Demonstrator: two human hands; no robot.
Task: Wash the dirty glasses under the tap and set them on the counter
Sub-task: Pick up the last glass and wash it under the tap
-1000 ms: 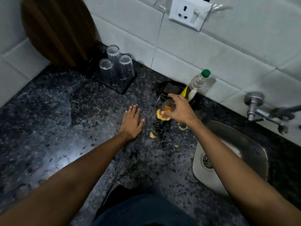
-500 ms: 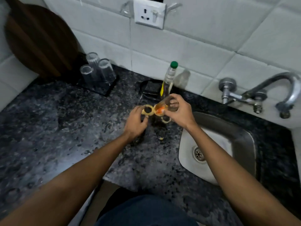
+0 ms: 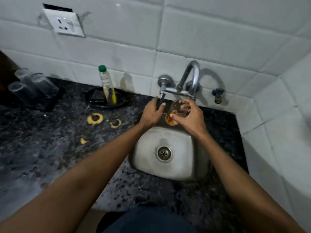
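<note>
My right hand [image 3: 190, 118] grips a dirty glass [image 3: 178, 109] with orange residue at its bottom. The glass is tilted over the back edge of the steel sink [image 3: 168, 170], just below the curved chrome tap [image 3: 191, 76]. My left hand [image 3: 152, 113] reaches to the tap's dark lever [image 3: 161, 98], thumb and fingers closed round it. No water is visible. Three clear glasses [image 3: 33, 86] stand upside down on a black tray [image 3: 50, 105] at the far left of the dark granite counter [image 3: 50, 148].
A green-capped bottle [image 3: 106, 84] stands in a black dish [image 3: 121, 101] by the wall. Yellow ring-shaped stains [image 3: 95, 118] and a smaller smear [image 3: 83, 140] mark the counter left of the sink. A small valve [image 3: 218, 95] and a wall socket [image 3: 65, 25] sit on the tiles.
Both hands moved right from the stained counter to the sink. My right hand carried the dirty glass under the tap, and my left hand went to the tap lever.
</note>
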